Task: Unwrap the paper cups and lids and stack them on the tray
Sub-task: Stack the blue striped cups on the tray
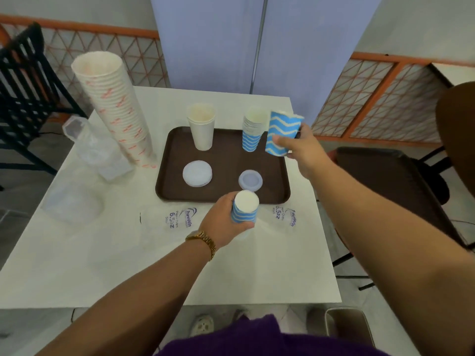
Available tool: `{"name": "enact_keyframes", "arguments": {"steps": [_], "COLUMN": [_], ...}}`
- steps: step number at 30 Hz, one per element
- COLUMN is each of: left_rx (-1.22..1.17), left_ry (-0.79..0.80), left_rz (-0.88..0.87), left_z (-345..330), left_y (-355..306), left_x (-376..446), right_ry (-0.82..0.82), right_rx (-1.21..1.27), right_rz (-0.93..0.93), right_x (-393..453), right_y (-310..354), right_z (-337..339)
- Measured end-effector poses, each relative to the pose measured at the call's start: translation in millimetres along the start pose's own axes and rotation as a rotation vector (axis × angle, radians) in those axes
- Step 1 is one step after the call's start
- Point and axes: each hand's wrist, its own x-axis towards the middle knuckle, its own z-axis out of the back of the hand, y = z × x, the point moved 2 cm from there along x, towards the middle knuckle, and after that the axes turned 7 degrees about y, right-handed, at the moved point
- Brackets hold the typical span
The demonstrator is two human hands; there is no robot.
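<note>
Blue-and-white wavy paper cup (pixel 282 133), mouth up, tilting slightly, hanging in my right hand (pixel 299 147), fingers clamping its side. Sitting just right of blue-wave cup stack (pixel 253 132) on brown plastic tray (pixel 223 155); stack mouth lying left of cup base. My left hand (pixel 226 222) gripping second blue-wave cup bundle (pixel 245 208) near tray's front edge; right hand nearer stack.

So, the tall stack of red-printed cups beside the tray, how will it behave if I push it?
The tall stack already leans, so a push near the top would probably topple it. Being nested paper cups, it is likely light and may bend or separate rather than slide whole on the table.
</note>
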Motion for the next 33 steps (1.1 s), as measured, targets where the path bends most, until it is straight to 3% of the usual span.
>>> {"name": "enact_keyframes", "arguments": {"steps": [12, 17, 29, 33], "left_rx": [0.067, 0.068, 0.027, 0.003], "left_ry": [0.027, 0.0, 0.044, 0.023], "left_rz": [0.012, -0.005, 0.029, 0.02], "left_z": [0, -3, -3, -2], "left_y": [8, 13, 11, 6], "left_x": [12, 12, 14, 9], "right_ry": [-0.109, -0.169, -0.128, 0.092], "right_rx": [-0.17, -0.291, -0.428, -0.612], "right_rz": [0.125, 0.078, -0.151, -0.123], "right_x": [129, 162, 104, 58], "right_y": [17, 6, -51, -37], "right_z": [-28, -34, -23, -27]}}
